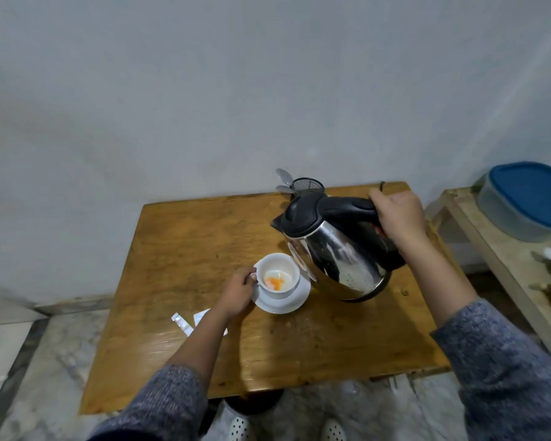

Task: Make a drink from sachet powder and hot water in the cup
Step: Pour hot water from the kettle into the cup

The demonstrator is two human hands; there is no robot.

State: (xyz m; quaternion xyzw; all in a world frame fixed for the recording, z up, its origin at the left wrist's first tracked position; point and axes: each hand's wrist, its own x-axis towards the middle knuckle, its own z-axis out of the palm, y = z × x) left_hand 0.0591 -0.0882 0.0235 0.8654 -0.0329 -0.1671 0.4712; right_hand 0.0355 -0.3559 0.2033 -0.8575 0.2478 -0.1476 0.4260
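Cup (277,275) sat on white saucer (282,302) near middle of wooden table (178,249), orange powder and pale liquid at its bottom. Your left hand (237,292) pinched cup's handle, fingers closed on it. Your right hand (396,214) was clamped around black handle of steel kettle (334,249), held off table, tilted, spout toward cup, just beside its rim. Torn sachet pieces (182,323) lay by your left forearm. Black mesh holder (307,186) stood behind kettle.

left hand (237,292): fingers curled, arm extended | right hand (398,214): fist closed, wrist raised
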